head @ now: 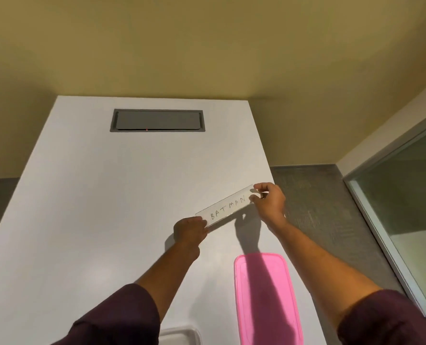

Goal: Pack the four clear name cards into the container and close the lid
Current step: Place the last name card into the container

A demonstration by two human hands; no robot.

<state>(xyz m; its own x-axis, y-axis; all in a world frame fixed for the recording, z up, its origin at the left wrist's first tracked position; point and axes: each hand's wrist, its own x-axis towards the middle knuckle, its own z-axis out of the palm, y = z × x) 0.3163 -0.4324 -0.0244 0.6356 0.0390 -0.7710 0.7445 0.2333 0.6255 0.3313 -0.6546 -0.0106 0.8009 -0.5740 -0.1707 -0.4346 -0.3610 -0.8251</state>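
Note:
A clear name card (228,207) with "BATMAN" handwritten on it is held just above the white table (95,207), tilted up to the right. My left hand (189,230) pinches its lower left end. My right hand (269,200) pinches its upper right end. A pink lid (266,297) lies flat on the table near the right edge, below the card. At the bottom edge of the view, between my arms, a corner of a clear container (179,336) shows. No other name cards are in view.
A grey cable hatch (157,120) is set into the far part of the table. The table's right edge runs close to my right hand, with grey carpet (331,207) beyond it. A glass partition (406,195) stands at the right.

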